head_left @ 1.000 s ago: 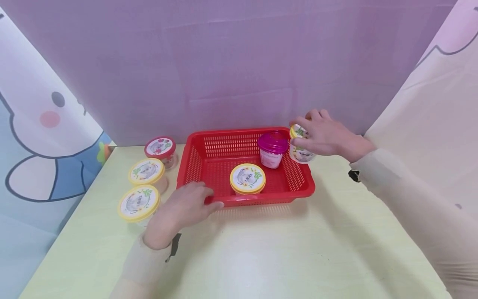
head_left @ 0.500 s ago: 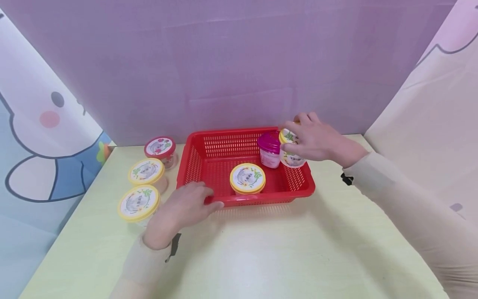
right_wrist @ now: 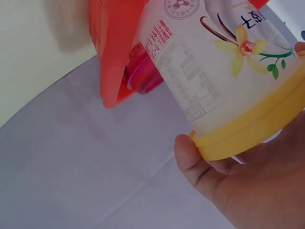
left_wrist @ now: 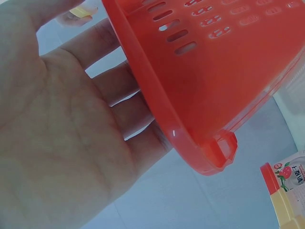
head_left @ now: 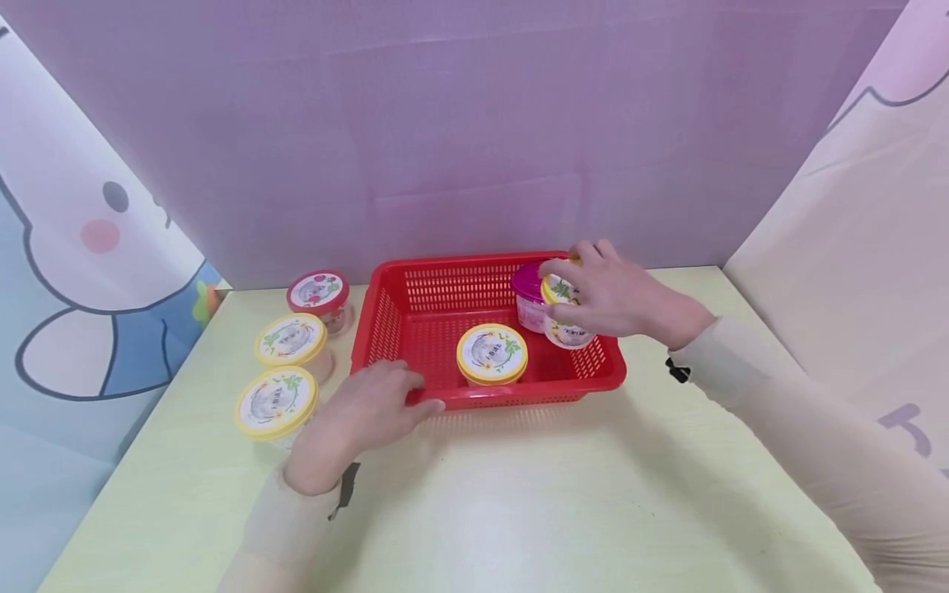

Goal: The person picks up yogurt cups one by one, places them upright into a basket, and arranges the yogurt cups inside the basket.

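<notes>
My right hand (head_left: 611,292) holds a yellow-lidded tub (head_left: 569,333) by its lid at the right end of the red basket (head_left: 489,401). In the right wrist view, thumb and fingers pinch the yellow lid (right_wrist: 252,129); the tub's side carries a vanilla flower print. Beside it in the basket stands a tub with a purple lid (head_left: 526,280), partly hidden by the held one. Another yellow-lidded tub (head_left: 493,354) stands near the basket's front wall. My left hand (head_left: 371,408) rests at the basket's front left corner, its extended fingers (left_wrist: 128,112) passing behind the rim.
Left of the basket, a red-lidded tub (head_left: 319,292) and two yellow-lidded tubs (head_left: 292,339) stand in a row on the pale table (head_left: 504,511). A purple cloth (head_left: 474,140) hangs behind, and printed cloths (head_left: 96,247) border both sides.
My right hand has carried the yellow-lidded tub leftward and slightly lower, from the basket's right edge to over its inside, near the purple-lidded tub. My left hand has stayed in place.
</notes>
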`<action>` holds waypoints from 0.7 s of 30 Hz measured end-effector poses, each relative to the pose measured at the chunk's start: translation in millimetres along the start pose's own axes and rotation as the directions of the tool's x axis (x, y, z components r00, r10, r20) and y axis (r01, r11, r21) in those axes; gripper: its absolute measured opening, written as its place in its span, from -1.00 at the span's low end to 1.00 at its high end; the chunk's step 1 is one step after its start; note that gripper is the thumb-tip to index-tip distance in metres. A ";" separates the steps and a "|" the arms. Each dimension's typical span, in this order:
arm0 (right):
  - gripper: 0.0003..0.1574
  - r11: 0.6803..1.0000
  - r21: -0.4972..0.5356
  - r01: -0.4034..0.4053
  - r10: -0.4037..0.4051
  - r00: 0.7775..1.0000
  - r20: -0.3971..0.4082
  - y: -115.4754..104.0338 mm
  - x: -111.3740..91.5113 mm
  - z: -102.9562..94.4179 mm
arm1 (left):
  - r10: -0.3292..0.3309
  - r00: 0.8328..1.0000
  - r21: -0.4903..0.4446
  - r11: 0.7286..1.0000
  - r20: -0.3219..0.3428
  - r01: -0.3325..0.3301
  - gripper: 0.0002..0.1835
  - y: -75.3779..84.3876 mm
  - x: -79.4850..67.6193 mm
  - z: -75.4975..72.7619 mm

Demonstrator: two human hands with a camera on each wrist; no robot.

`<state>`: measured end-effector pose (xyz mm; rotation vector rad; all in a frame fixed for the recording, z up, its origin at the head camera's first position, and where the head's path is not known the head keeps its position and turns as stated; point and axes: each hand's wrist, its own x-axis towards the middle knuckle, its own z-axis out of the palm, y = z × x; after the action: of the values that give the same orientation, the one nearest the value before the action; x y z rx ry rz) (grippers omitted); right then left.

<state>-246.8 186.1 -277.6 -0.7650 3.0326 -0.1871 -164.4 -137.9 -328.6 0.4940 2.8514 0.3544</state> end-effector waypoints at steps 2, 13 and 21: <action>-0.21 1.000 0.001 0.004 -0.004 1.000 -0.002 -1.5 -0.2 2.7 | 0.000 1.000 0.000 1.000 0.000 0.000 -0.42 -0.1 0.1 0.0; -0.20 0.999 0.026 0.047 -0.047 0.999 0.003 -5.7 -1.4 21.4 | -0.003 1.000 -0.003 1.000 0.003 0.003 -0.42 -0.4 0.3 0.0; -0.23 0.997 0.043 0.066 -0.068 0.997 0.026 -6.7 -2.1 33.0 | -0.005 1.000 -0.005 1.000 0.004 0.005 -0.41 -0.5 0.3 0.1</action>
<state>-240.5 177.5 -309.5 -0.8593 2.9695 -0.2380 -164.8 -138.3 -328.9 0.4860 2.8466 0.3590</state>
